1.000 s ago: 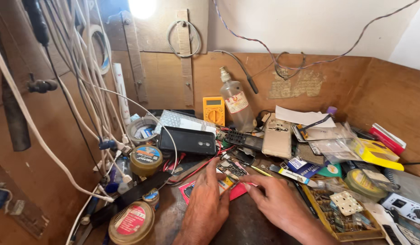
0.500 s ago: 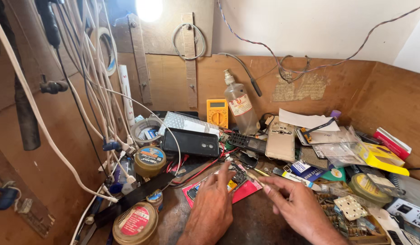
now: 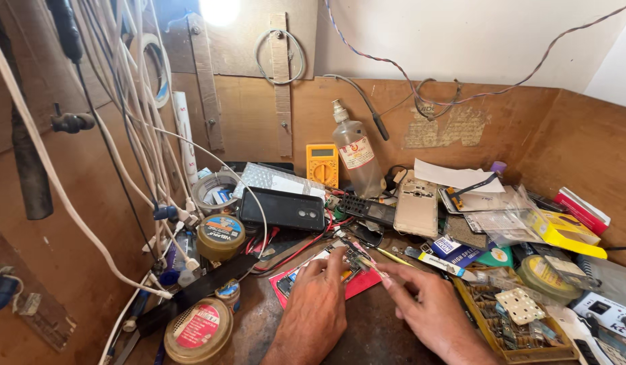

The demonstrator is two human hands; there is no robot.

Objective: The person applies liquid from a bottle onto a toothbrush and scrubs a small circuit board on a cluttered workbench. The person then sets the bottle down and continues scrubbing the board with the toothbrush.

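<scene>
My left hand (image 3: 317,297) rests flat on an opened phone (image 3: 340,260), its index finger pressing the circuit board. That phone lies on a red mat (image 3: 357,284) on the brown bench. My right hand (image 3: 428,304) pinches a thin yellowish strip (image 3: 368,259) between thumb and forefinger, its far end over the phone's board. A pencil-like yellow tool (image 3: 395,256) lies just beyond the right fingers.
A black phone (image 3: 282,209), a gold phone back (image 3: 416,204), a yellow multimeter (image 3: 322,164) and a clear bottle (image 3: 355,152) crowd the back. Round tins (image 3: 199,330) stand left, below hanging white cables (image 3: 134,128). A tray of small parts (image 3: 519,318) sits right.
The camera has tilted up slightly. My right hand has drawn a little to the right with the strip, while my left hand stays on the phone.
</scene>
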